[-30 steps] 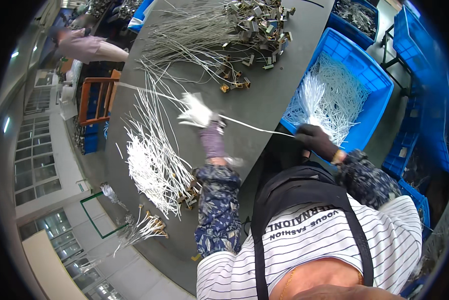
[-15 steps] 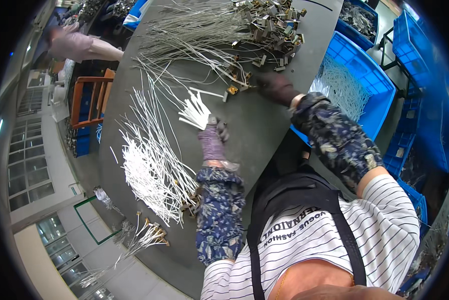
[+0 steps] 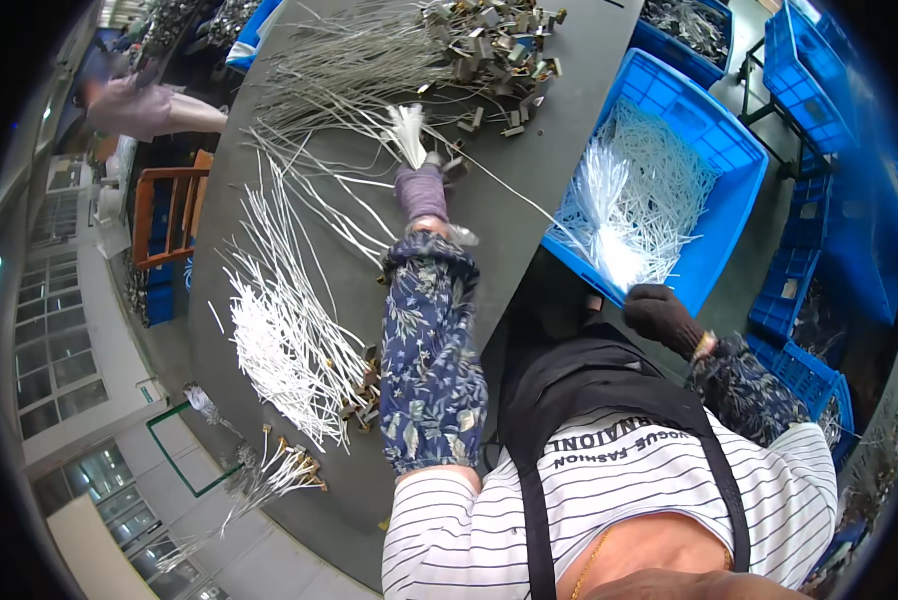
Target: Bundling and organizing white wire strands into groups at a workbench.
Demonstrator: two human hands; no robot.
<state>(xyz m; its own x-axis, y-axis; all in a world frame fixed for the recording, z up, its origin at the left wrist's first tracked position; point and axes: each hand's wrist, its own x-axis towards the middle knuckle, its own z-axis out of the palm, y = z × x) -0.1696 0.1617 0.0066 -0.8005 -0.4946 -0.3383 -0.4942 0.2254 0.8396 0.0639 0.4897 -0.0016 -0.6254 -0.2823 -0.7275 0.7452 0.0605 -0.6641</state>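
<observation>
My left hand (image 3: 424,188), in a purple-grey glove, is closed round a bundle of short white tubes (image 3: 406,135) that fan out beyond the fingers. It is over the table, close to a pile of thin wires with small metal parts (image 3: 494,45). From near this hand a thin pale wire (image 3: 519,190) runs taut across the table edge towards my right hand (image 3: 661,318). That hand, in a dark brown glove, is closed like a fist by the bin's near rim; its fingertips are hidden, and the wire's end seems to be in it.
A blue bin (image 3: 739,235) of loose white tubes and a clear plastic bundle stands right of the dark table (image 3: 499,240). White-sleeved wires (image 3: 284,350) lie at left. More blue crates (image 3: 804,75) stand far right. Another person (image 3: 134,105) is beyond the table's left, near a wooden chair (image 3: 169,215).
My right hand has moved from the metal parts back towards my body, past the bin. My left hand has moved farther away with its tubes. A taut wire now spans between them.
</observation>
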